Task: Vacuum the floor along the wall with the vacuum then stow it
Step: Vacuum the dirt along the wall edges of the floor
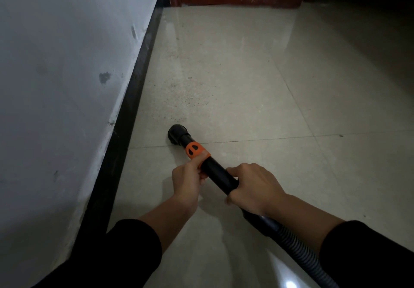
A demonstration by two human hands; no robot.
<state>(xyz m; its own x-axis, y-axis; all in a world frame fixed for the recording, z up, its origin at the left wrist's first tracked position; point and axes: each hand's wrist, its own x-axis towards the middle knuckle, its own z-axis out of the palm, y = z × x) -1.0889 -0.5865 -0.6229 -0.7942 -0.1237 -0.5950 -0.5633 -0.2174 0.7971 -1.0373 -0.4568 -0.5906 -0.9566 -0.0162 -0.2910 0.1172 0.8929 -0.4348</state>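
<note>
Black sleeves (pixel 125 249) nearest, white wall (pixel 56 86) left of the grip, tiled floor (pixel 246 75) under it, black vacuum wand (pixel 220 175), right hand (pixel 255 189) wrapped round it behind, left hand (pixel 188 182) gripping it at the orange collar (pixel 196 150), nozzle (pixel 177 133) ahead on the floor near the skirting (pixel 132 99), grit (pixel 179 95) beyond.

Hose (pixel 299 243) cut off below; nozzle (pixel 177 133) opening apparently hidden.

No text, label, brand, number or sign can be read anywhere in view, not even on the black vacuum tube (pixel 220 176) or its orange collar (pixel 196 150), whose only marks are dark cut-out shapes rather than letters.
</note>
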